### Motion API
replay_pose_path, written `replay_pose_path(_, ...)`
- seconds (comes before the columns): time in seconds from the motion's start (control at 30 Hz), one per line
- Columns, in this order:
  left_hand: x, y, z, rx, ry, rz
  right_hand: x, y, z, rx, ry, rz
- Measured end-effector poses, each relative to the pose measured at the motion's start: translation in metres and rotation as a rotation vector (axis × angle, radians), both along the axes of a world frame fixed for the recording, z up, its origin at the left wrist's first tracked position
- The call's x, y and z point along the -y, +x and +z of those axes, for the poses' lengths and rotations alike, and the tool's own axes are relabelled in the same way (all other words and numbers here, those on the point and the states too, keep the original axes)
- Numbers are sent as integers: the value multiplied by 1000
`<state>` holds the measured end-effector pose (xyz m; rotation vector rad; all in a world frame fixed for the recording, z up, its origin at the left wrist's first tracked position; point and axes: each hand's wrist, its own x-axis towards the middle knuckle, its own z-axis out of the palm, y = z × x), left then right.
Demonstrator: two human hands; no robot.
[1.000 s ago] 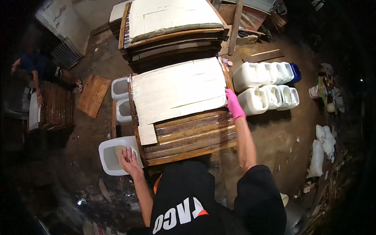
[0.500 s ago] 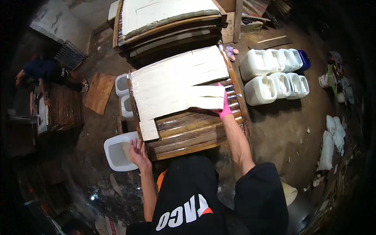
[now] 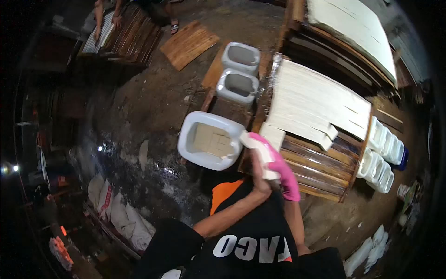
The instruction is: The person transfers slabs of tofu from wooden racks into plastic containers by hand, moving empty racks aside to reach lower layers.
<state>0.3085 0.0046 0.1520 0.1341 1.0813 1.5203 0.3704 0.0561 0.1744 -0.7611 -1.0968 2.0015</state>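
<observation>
White strip (image 3: 266,159) lifted off rack (image 3: 316,160), held by left hand (image 3: 260,181) and gloved right hand (image 3: 281,168), shirt (image 3: 253,223) (lettered "TACO")

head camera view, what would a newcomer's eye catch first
The pink-gloved right grip, holding a white strip beside the bare left grip, stands out first. Next comes the broad white layer on the slatted wooden rack at right, then the pale tub left of the strip.
</observation>
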Motion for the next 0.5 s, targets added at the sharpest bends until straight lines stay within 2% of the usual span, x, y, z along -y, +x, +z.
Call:
replay_pose_path(0.03,-2,-34,1,150,0,177,-5,-32,-7,131,47,63)
replay_pose_path(0.07,0,-72,-30,384,-32,246,-16,-70,-24,208,1,186)
replay_pose_path(0.1,-9,-105,-37,414,-123,302,-17,-104,-72,356,35,291)
replay_pose_path(0.13,-20,-135,-42,469,-305,407,-15,-129,-106,393,-108,277)
replay_pose_path(0.2,-23,-183,-110,473,-407,460,-18,-173,-159,468,-384,238)
replay_pose_path(0.3,-26,-228,-215,355,-577,310,-28,-210,-231,594,-512,201)
replay_pose_path(0.4,-10,-226,-277,-267,-844,-20,-22,-216,-259,683,-509,210)
replay_pose_path(0.5,-29,-246,-146,-256,-536,-399,3,-201,-234,735,-496,198)
